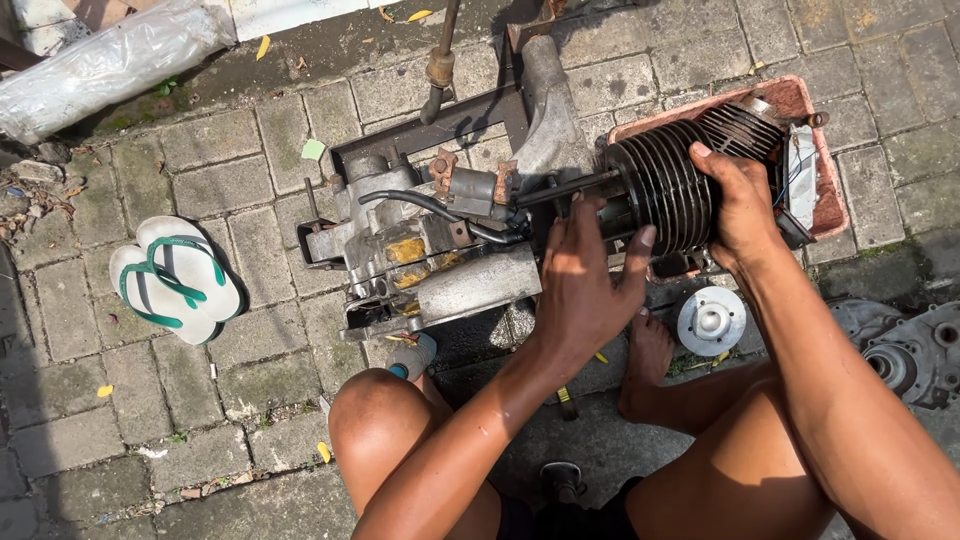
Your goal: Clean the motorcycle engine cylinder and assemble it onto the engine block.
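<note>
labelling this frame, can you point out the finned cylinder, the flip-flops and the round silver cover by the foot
finned cylinder (668,185), head view, on the black fins between the hands
flip-flops (180,275), head view, on the upper white sole
round silver cover (710,320), head view, on its raised centre

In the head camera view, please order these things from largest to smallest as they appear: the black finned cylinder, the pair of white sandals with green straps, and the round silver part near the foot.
1. black finned cylinder, held by the left hand and right hand
2. pair of white sandals, slightly smaller, nearly alike in size
3. round silver part, clearly smallest
</note>
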